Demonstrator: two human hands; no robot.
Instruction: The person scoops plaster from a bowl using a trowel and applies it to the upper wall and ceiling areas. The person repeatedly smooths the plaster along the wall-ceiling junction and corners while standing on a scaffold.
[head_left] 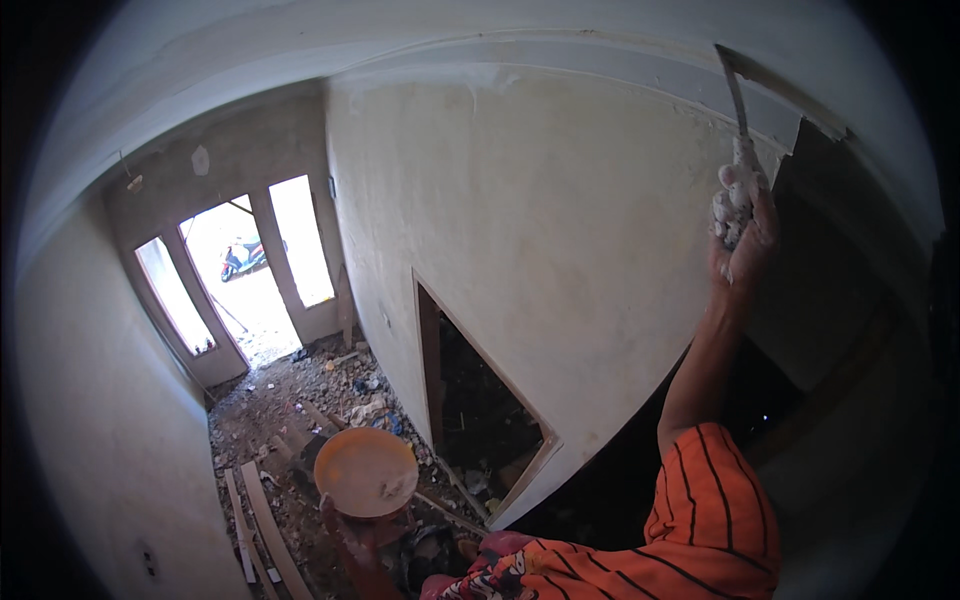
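Observation:
My right hand [745, 215], smeared with white plaster, is raised to the ceiling edge at the upper right. Its fingers wrap round the handle of a putty knife [738, 100], whose narrow-looking blade points up at the cornice [690, 85]. Low in the view, my left hand [334, 508] is at the near left side of an orange bowl [340, 462]. Its fingers are closed at the bowl's side and mostly hidden. Pale wet plaster [392, 486] lies inside the bowl.
Far below, rubble [325, 385] and wooden planks [262, 520] cover the floor. A dark wall opening [475, 400] has a wooden frame. Bright doorway [240, 280] stands at the far left, with a motorbike [243, 257] outside. A dark gap lies beneath my right arm.

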